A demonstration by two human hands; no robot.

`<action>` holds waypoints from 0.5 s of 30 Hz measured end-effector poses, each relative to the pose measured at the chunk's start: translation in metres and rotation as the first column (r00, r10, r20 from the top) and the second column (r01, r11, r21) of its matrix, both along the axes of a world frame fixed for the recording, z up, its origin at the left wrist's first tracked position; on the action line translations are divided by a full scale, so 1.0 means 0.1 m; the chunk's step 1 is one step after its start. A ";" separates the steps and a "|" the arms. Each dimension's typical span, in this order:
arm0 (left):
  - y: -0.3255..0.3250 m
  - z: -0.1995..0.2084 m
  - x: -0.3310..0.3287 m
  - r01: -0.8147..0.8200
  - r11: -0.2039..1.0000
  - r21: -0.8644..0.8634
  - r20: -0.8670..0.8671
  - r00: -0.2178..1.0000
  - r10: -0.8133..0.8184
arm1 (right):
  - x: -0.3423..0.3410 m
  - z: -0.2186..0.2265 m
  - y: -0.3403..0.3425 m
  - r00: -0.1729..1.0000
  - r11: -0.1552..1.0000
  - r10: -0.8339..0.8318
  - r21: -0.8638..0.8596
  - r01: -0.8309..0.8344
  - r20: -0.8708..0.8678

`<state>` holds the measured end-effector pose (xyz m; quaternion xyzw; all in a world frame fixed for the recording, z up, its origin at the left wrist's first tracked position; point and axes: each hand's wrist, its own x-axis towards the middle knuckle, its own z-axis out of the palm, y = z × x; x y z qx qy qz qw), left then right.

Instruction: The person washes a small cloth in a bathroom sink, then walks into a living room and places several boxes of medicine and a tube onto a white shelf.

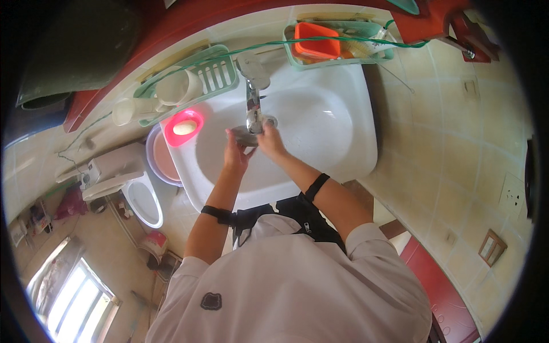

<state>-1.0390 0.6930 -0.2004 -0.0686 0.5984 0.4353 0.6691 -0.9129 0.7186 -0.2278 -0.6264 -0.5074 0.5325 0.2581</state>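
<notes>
Pale shirt cloth (297,280) is seen nearest, while a grey rounded object (245,137) is clamped in the grip of left hand (235,153) and right hand (271,142), a faucet (253,108) just over that grip, and is judged light, stiff, slippery if wet, best held by opposite edges.

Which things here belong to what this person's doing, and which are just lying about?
Part of the job, it seems:
- left hand and right hand
- grey object held under the tap
- tap
- white sink

Just lying about:
- pale soap in a pink dish
- pale mug
- orange container
- toilet
</notes>
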 end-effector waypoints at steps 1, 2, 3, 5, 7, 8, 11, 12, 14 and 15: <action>0.00 -0.01 0.04 -0.153 0.987 -0.054 0.151 0.976 0.160 | -0.05 -0.02 -0.05 0.978 0.984 0.169 -0.085 -0.159 0.123; -0.05 -0.03 -0.01 -0.157 0.986 -0.061 0.148 0.975 0.165 | -0.17 0.18 -0.18 0.978 0.975 0.207 0.070 -0.209 0.036; -0.09 -0.02 -0.05 -0.158 0.986 0.045 0.209 0.967 0.145 | -0.25 0.46 -0.31 0.967 0.944 0.252 0.229 -0.236 -0.041; -0.11 -0.02 -0.03 -0.156 0.954 0.256 0.333 0.941 0.065 | -0.28 0.57 -0.39 0.937 0.831 0.331 0.504 -0.233 -0.114; -0.08 -0.05 0.04 -0.154 0.922 0.355 0.390 0.921 0.004 | -0.27 0.45 -0.36 0.948 0.754 0.311 0.590 -0.287 0.064; -0.07 -0.09 0.04 -0.170 0.926 0.338 0.494 0.869 -0.020 | -0.22 0.43 -0.23 0.931 0.785 0.309 0.501 -0.364 0.192; -0.03 0.15 0.24 -0.153 0.978 0.144 0.466 0.882 0.069 | 0.04 0.29 0.12 0.917 0.856 0.113 0.431 -0.286 0.384; -0.04 0.09 0.24 -0.177 0.942 0.284 0.560 0.829 -0.013 | 0.08 0.20 0.17 0.961 0.908 0.014 0.400 -0.128 0.276; -0.01 0.11 0.30 -0.112 0.924 0.365 0.562 0.818 -0.123 | 0.09 0.07 0.14 0.994 0.927 -0.088 0.371 0.058 0.065; 0.01 0.09 0.28 -0.099 0.927 0.361 0.568 0.812 -0.134 | 0.06 0.07 0.02 0.996 0.912 -0.084 0.400 0.092 -0.039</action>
